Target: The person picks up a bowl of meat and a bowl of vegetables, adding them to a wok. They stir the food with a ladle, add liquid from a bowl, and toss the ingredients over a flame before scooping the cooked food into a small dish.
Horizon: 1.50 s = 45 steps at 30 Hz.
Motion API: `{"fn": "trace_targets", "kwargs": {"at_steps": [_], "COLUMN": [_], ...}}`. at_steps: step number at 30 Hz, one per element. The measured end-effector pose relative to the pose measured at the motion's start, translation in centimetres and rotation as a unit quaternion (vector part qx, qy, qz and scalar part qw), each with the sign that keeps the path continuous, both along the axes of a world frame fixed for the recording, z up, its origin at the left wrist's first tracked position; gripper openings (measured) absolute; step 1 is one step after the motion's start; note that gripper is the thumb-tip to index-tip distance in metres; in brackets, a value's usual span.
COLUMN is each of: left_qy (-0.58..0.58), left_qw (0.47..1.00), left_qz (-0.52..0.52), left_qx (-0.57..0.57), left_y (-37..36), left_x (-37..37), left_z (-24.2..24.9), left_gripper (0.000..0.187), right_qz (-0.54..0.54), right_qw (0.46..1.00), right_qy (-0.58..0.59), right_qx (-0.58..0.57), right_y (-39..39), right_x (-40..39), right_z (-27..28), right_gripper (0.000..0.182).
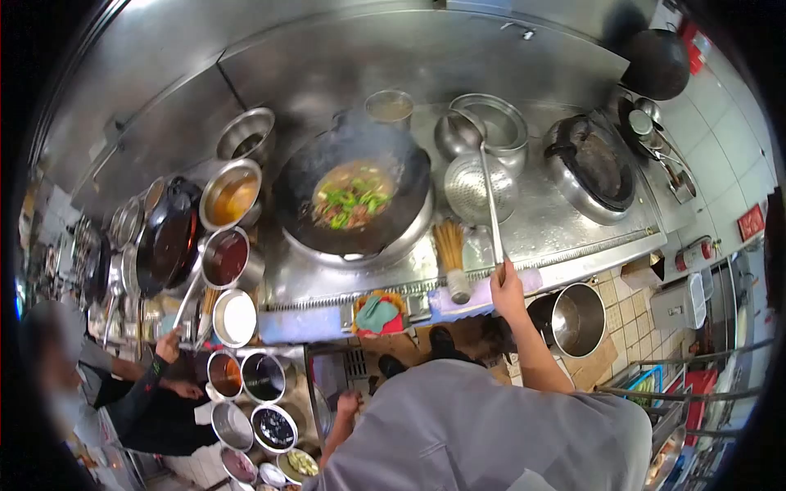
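Head view is showing the right hand [505, 288] closing its fingers around the ladle [490, 196] handle, bowl resting at one o'clock of the wok [354, 196]. Left hand [349, 403] is hanging low, fingers curled, apparently empty. Gripping higher would likely steady scooping.

The wok [354, 200] sits at the centre of the tabletop [565, 221], with a strainer [479, 186] just to its right and a second wok [594, 168] farther right. Sauce bowls [232, 196] stand to its left. A brush [452, 258] lies in front, between wok and strainer.
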<state>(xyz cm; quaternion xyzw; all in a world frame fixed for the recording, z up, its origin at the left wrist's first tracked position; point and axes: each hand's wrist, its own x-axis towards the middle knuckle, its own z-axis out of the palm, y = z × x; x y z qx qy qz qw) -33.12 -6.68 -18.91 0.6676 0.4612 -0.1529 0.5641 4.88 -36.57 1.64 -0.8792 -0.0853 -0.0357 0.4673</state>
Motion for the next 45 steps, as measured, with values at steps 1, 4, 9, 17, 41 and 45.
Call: {"fn": "trace_targets", "kwargs": {"at_steps": [1, 4, 9, 17, 41, 45], "left_qy": [-0.014, -0.084, -0.131, -0.031, -0.045, -0.043], "left_qw": [0.999, 0.985, 0.980, 0.987, 0.937, 0.904], "left_qz": [0.031, 0.099, 0.086, 0.154, 0.342, 0.411], "left_qx": [-0.017, -0.117, -0.123, -0.034, -0.058, -0.109], "left_y": [-1.1, -2.4, -4.2, -9.5, -8.4, -10.9], "left_x": [-0.4, -4.2, -4.4, 4.5, -1.1, -2.1], "left_z": [0.5, -5.9, -9.4, 4.9, -3.4, -2.0], "left_gripper": [0.020, 0.019, 0.014, 0.016, 0.024, 0.018], "right_qz": [-0.037, -0.102, -0.174, 0.029, 0.070, -0.039], "right_qw": [0.997, 0.991, 0.982, 0.667, 0.700, 0.911], "right_qy": [0.041, 0.012, 0.009, 0.401, 0.411, 0.341], "right_qx": [-0.060, -0.084, 0.078, 0.627, 0.580, 0.229], "right_y": [-0.4, 0.1, 6.9, 7.1, 6.9, 5.4], "right_x": [2.6, 9.7, 27.2, 38.2, 46.2, 40.2], "right_z": [1.1, 3.9, -5.9, 13.8, 14.2, 9.7], "right_gripper": [0.042, 0.039, 0.025, 0.007, 0.011, 0.010]}}
